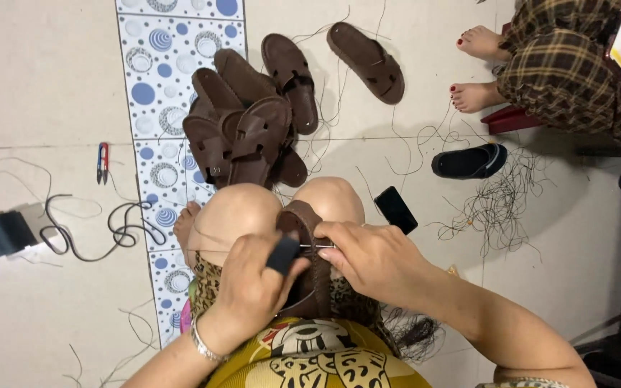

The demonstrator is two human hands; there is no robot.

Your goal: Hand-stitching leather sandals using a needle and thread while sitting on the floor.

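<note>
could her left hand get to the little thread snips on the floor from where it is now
Probably yes. The snips lie on bare floor to her left with nothing between, but the left hand is busy on the brown sandal.

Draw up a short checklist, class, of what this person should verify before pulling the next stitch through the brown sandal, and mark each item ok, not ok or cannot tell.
1. Sandal steadied between the knees: ok.
2. Needle gripped: ok, right hand pinches it.
3. Left hand finger guard on: ok.
4. Thread free of tangles: cannot tell, too thin to see.
5. Snips within reach: cannot tell, they lie on the floor to the left.
6. Finished sandals kept apart: ok, piled ahead of the knees.
</note>
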